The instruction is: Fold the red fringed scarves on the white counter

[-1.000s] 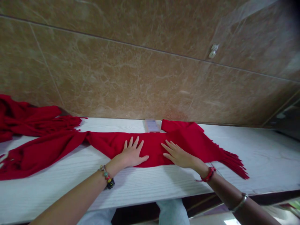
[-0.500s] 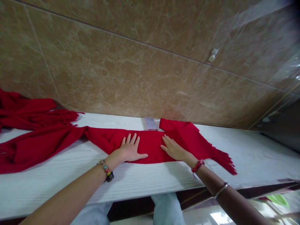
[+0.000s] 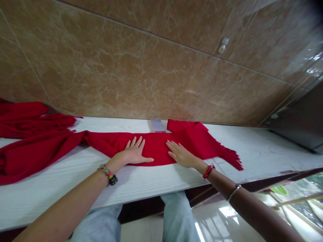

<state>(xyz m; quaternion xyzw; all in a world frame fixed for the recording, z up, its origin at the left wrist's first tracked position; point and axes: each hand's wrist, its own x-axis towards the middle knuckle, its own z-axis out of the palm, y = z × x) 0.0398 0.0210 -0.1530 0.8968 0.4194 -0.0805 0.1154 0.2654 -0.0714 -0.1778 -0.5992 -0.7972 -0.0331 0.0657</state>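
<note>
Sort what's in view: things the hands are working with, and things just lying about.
In hand:
- red scarf, under the left hand and right hand
- white table, beneath it

Lying about:
- heaped red fringed cloth, far left
- blurred rectangular item by the wall, unidentifiable
- green object, lower right

A single head-worn camera looks forward and down from over the near edge of the worktop (image 3: 151, 181). It sits close: the worktop's left end runs out of view, while the wall (image 3: 113, 74) past the far edge fills most of the upper half.
</note>
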